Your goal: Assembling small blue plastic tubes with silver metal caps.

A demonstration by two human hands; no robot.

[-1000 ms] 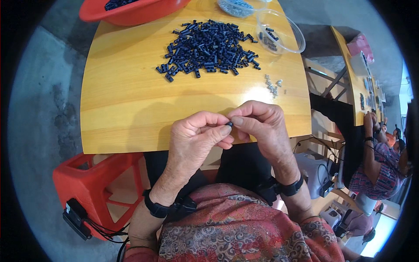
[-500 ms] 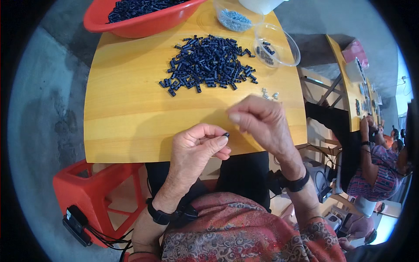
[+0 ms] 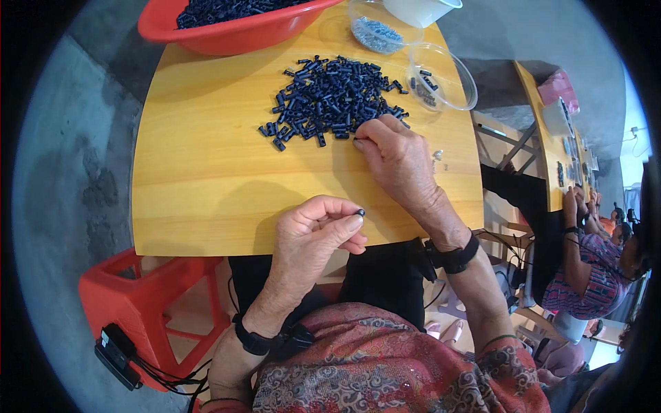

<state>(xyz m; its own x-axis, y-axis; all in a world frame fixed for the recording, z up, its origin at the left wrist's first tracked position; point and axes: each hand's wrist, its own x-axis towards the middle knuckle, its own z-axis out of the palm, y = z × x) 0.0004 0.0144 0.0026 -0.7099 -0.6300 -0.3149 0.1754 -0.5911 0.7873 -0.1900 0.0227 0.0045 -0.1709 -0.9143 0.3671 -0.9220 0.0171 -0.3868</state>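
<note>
Near the table's front edge, my left hand (image 3: 313,230) pinches a small black plastic tube (image 3: 360,213) between thumb and forefinger, its end poking out. My right hand (image 3: 399,155) is at the near right edge of a heap of small black plastic tubes (image 3: 330,96). Its thumb and forefinger are closed together, and a dark bit, seemingly another black tube (image 3: 357,142), shows at their tips. Most of that piece is hidden by the fingers. A few small shiny metal pieces (image 3: 438,155) lie on the table just right of my right hand.
A red basin (image 3: 241,36) of black tubes stands at the far left of the yellow table (image 3: 200,179). Clear tubs, one with silvery metal pieces (image 3: 376,36), another tipped container (image 3: 454,82), stand far right. A red stool (image 3: 131,296) is at left; people sit at another table rightward.
My right hand has moved away from my left hand, forward to the edge of the heap. The left hand stays nearly in place with its tube. The view has shifted slightly.
</note>
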